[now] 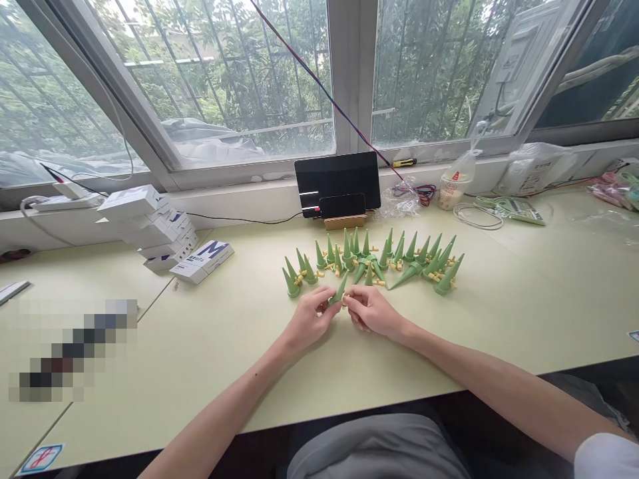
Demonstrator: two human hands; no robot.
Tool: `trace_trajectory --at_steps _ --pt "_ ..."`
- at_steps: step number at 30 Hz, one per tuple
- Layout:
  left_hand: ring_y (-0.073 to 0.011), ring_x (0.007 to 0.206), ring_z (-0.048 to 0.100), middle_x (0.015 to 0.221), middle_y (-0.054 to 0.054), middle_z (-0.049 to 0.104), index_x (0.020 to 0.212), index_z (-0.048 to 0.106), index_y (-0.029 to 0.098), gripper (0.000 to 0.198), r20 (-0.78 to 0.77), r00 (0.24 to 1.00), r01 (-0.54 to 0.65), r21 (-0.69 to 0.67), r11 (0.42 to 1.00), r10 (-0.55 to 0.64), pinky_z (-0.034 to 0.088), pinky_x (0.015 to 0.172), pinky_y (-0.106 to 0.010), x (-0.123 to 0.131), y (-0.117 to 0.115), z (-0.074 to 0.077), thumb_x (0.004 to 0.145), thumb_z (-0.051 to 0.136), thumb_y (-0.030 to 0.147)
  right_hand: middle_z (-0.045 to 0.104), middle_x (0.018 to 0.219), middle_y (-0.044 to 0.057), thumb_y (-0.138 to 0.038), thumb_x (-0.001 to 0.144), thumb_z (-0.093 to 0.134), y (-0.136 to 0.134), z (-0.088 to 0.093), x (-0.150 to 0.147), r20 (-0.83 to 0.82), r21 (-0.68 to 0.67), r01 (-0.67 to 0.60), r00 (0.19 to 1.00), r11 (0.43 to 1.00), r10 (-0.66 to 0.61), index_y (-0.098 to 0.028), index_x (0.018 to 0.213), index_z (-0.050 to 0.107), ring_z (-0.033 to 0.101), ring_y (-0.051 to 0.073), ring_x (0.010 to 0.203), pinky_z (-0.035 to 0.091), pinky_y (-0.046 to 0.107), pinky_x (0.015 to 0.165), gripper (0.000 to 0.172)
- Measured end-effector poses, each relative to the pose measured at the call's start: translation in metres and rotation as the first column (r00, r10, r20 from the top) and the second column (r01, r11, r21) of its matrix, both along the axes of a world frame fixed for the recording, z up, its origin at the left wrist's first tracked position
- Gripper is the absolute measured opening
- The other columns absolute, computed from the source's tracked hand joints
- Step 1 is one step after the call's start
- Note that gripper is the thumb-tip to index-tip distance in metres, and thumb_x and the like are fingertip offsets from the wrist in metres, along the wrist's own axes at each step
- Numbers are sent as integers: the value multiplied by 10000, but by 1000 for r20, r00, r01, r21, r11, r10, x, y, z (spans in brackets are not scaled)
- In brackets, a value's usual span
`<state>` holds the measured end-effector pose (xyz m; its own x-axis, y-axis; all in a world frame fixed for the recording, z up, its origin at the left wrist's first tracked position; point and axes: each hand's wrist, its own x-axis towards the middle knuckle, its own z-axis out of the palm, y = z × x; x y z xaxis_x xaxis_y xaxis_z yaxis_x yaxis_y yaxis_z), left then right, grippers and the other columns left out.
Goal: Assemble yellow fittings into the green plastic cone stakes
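Observation:
My left hand (315, 315) pinches a green cone (339, 290) near its base, with the tip pointing up and slightly right. Close against it, my right hand (373, 310) has thumb and forefinger pressed together at a small yellow piece (345, 301) beside the cone's base. How that piece joins the cone is hidden by my fingers. Just beyond my hands stand several more green cones (410, 247) with yellow pieces at their bases. A few of them lie on their sides, such as one green cone (407, 274) behind my right hand.
A black tablet (339, 178) and a phone (342, 205) lean on a cardboard stand (345, 222) by the window. White boxes (160, 226) are stacked at left. A bagged cup (453, 186), coiled cable (476, 216) and green packet (519, 209) lie back right on the table (524, 299).

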<state>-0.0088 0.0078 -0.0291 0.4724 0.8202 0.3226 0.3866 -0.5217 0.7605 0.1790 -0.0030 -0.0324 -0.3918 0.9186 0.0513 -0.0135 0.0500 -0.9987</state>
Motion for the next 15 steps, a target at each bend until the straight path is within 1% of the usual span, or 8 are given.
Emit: trace_trajectory --at_steps 3,5,7,11,13,15 --pt "-116 647 397 724 2 468 835 644 156 231 -14 1000 -12 10 1000 12 343 569 -240 -1 1 1 981 526 291 457 529 -49 -348 960 504 -3 0 -1 121 216 43 990 976 -70 -205 720 474 426 103 445 345 247 465 280" --pt "-116 638 395 706 4 474 801 620 154 261 -21 1000 -8 12 1000 8 328 565 -244 -1 0 2 989 508 297 429 557 -45 -307 961 496 -4 -2 -1 169 341 62 978 938 -126 -204 707 451 388 107 494 314 255 497 278" --pt "-115 628 398 694 4 492 790 603 153 285 -30 1000 0 5 1000 0 322 569 -247 -1 0 3 1000 484 305 401 583 -44 -274 962 486 -3 -6 0 195 433 56 968 900 -155 -202 705 431 348 108 525 286 259 516 272" --pt "-110 600 361 655 16 459 742 555 154 326 -38 999 -7 -13 1000 7 300 557 -250 0 0 4 1005 465 325 384 608 -46 -235 970 459 -2 -12 0 217 509 9 966 861 -139 -203 728 412 323 110 542 273 258 533 249" --pt "-107 591 344 646 21 441 737 543 156 328 -35 999 -7 -24 1000 6 290 549 -249 0 -1 3 1003 465 329 373 606 -48 -227 969 456 -1 -13 0 217 523 -2 967 852 -131 -206 718 385 316 110 542 269 259 536 261" --pt "-104 589 349 655 22 453 763 557 155 314 -28 1000 3 -35 999 -4 292 549 -246 0 -1 4 1005 460 331 365 603 -49 -227 967 455 -1 -12 -1 215 520 -3 968 854 -127 -208 712 371 313 111 541 265 261 537 269"
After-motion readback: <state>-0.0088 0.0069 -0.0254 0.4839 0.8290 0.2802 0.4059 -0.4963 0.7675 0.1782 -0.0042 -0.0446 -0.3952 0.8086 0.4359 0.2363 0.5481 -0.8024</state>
